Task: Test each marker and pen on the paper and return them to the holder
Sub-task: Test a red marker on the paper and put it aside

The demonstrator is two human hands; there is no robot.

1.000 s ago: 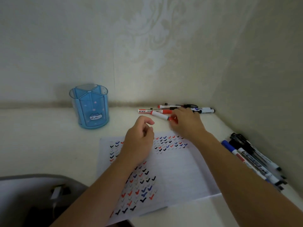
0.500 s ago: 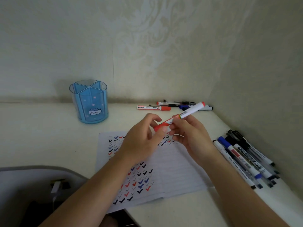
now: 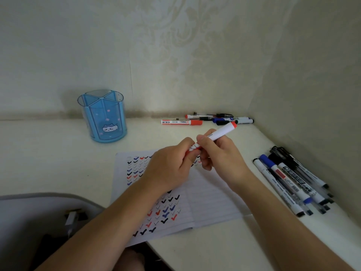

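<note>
Lifted from the back-corner pile a second ago, the red marker [image 3: 220,133] is now held above the paper [image 3: 211,200], and the left hand [image 3: 170,169] has closed its fingers round the marker's lower red end. The right hand [image 3: 220,155] grips the white barrel. The blue holder [image 3: 103,118] stands by the desk's [image 3: 48,157] back edge, to the left. Loose pens [image 3: 224,119] lie in the back right corner, further pens [image 3: 289,182] along the right edge.

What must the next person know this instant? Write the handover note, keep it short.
Hands: left hand grips the cap end of the red marker; right hand grips its barrel, above the paper.
The holder stands back left, nothing visible inside.
On the desk: back-wall markers, right-edge markers.
Done: many ticks on the paper.
Left: uncap, test this marker, put everything into the holder.
</note>
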